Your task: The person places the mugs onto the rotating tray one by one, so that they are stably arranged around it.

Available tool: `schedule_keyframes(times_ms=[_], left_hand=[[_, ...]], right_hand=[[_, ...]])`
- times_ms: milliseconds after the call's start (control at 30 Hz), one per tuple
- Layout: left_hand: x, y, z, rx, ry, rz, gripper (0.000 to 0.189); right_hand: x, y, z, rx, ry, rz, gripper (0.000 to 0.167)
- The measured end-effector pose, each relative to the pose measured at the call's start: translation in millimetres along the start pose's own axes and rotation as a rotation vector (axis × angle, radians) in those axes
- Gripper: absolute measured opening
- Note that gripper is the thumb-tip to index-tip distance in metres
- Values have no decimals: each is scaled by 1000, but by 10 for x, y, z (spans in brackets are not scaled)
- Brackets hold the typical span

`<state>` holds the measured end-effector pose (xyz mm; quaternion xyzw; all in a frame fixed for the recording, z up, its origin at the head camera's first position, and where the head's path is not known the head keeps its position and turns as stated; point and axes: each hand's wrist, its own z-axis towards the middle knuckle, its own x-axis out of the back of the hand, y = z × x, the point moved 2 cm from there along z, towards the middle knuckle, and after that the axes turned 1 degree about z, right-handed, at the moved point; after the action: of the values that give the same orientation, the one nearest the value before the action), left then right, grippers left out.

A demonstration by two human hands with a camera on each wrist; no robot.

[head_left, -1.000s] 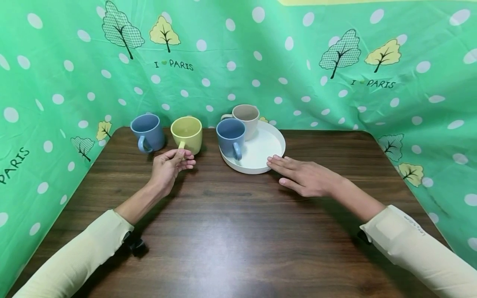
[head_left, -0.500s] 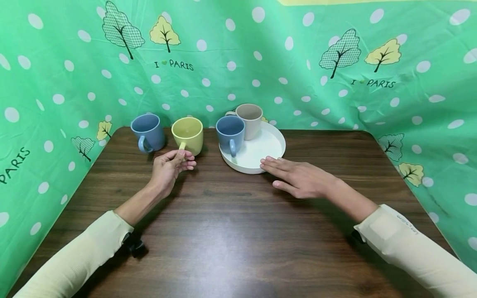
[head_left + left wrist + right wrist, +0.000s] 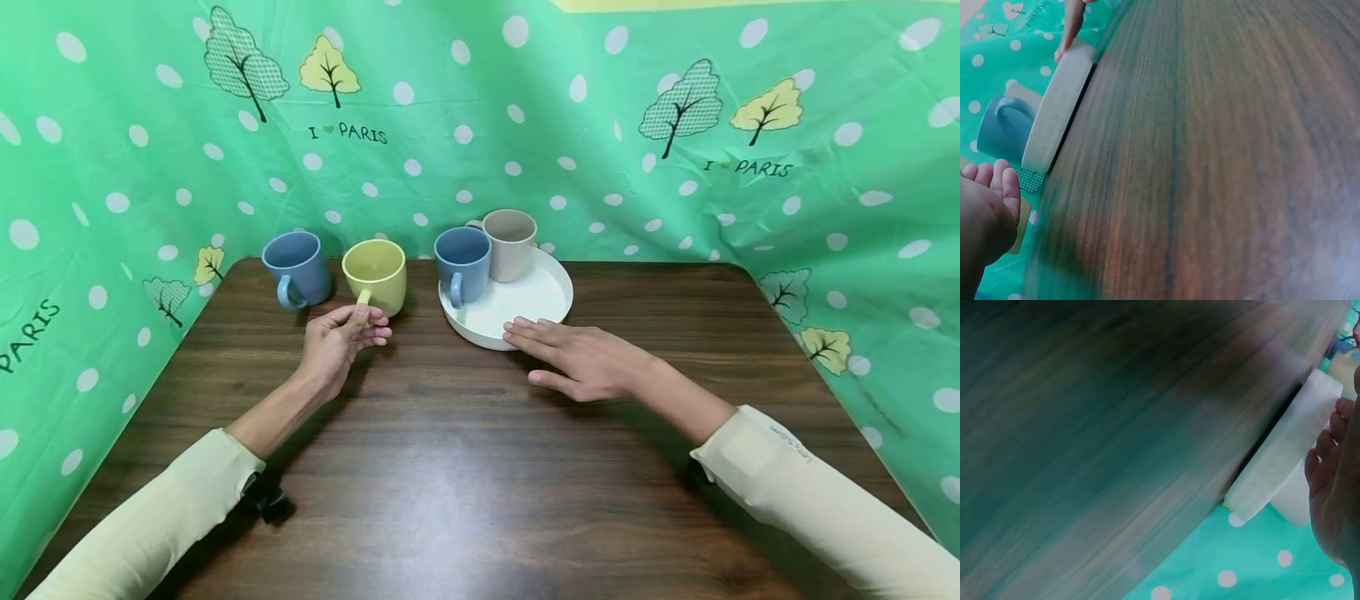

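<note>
My left hand (image 3: 333, 346) pinches the handle of a yellow mug (image 3: 384, 287), which stands upright on the table left of the tray. Straight fingers of my right hand (image 3: 588, 360) touch the front rim of a round white tray (image 3: 517, 310). On the tray's left part is a blue mug (image 3: 463, 268), its handle facing front. Behind and right of it stands a grey-beige mug (image 3: 514, 248). In the left wrist view the tray's side wall (image 3: 1060, 112) is seen edge-on; the right wrist view shows the same tray (image 3: 1288, 456) beside the right fingers.
A second blue mug (image 3: 302, 271) stands at the back left of the brown wooden table (image 3: 450, 467). Close behind the table hangs a green dotted curtain (image 3: 480, 100), which also closes in both sides.
My right hand has slid left along the tray's front rim. Both mugs on the tray have turned clockwise, the grey-beige one shifting right. My left hand stays at the yellow mug.
</note>
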<state>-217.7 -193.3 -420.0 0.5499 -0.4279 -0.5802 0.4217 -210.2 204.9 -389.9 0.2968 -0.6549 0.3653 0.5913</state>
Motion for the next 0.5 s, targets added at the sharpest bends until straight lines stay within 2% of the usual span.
schedule_keyframes(times_ms=[500], left_hand=[[-17, -31, -6, 9, -9, 1, 33]], right_hand=[[-22, -99, 254, 34, 3, 2, 71]])
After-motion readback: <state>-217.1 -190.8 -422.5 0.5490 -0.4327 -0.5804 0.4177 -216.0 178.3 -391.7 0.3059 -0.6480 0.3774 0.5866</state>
